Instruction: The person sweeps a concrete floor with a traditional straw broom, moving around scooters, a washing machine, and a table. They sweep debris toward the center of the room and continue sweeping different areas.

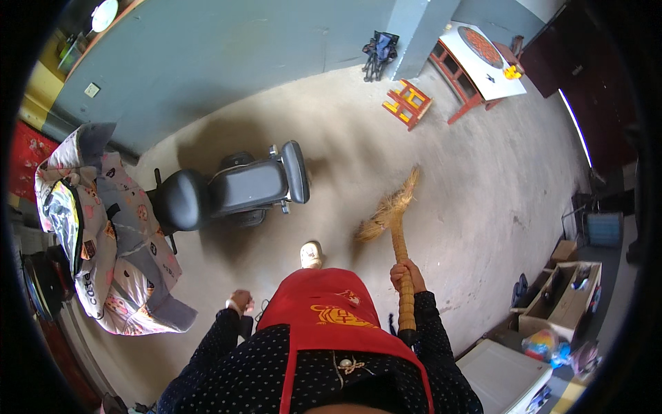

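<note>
A straw broom (399, 243) is gripped by its thick, bound handle in my right hand (408, 276), whose fingers wrap round it. Its frayed, spread bristles lie ahead, over the concrete floor; whether they touch it I cannot tell. My left hand (240, 301) hangs low at my left side, near a scooter (248, 183) with black seats. That hand is small and blurred, so its fingers do not show clearly. I wear a red apron (324, 293) over dark dotted sleeves, and one light shoe (311, 254) shows ahead of it.
A padded printed cover (117, 241) drapes over the scooter's front at left. Farther off stand a red-and-yellow wooden stool (407, 105), a white-topped table (476, 65) and a folded dark item (380, 55) by the wall. Cardboard boxes (562, 303) and a white cabinet (503, 376) line the right.
</note>
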Demonstrator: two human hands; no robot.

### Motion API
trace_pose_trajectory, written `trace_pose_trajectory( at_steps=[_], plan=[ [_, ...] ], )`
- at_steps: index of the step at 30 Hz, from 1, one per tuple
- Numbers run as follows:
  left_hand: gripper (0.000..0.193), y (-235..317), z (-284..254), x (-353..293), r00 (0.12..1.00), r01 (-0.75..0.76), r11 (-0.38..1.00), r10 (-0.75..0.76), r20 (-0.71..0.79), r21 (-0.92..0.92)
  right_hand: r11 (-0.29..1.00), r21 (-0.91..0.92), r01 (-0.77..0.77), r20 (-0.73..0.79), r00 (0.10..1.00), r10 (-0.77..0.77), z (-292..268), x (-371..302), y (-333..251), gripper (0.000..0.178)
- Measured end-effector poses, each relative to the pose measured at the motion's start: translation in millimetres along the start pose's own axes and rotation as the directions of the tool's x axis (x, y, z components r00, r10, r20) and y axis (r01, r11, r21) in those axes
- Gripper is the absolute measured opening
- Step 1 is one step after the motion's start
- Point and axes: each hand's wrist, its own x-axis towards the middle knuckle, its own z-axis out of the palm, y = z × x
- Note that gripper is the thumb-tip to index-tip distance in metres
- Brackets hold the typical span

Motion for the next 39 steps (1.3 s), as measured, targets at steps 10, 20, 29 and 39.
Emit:
trace_pose_trajectory(
  at_steps=[10,20,29,39],
  plan=[
    [0.048,307.9,131.5,-24.7,0.882,-0.470,0.878,0.470,-0.028,-0.087,0.705,-0.648,-0.287,-0.104,0.951,0.292,177.0,104.4,-21.1,0.020],
    [0.065,445.3,217.1,33.7,0.653,-0.291,0.808,0.559,-0.511,0.513,0.477,-0.611,-0.632,-0.207,0.709,0.674,288.2,338.8,-165.5,0.025],
    [0.069,477.8,201.8,49.2,0.832,0.018,0.809,0.314,-0.457,0.587,0.965,0.069,-0.254,0.182,0.954,0.238,255.4,190.8,-321.0,0.015],
    [0.055,492.0,189.0,61.9,0.954,0.146,0.610,0.120,-0.273,0.779,0.968,0.198,-0.154,0.046,0.988,0.148,285.5,64.3,-318.8,0.013]
  ],
)
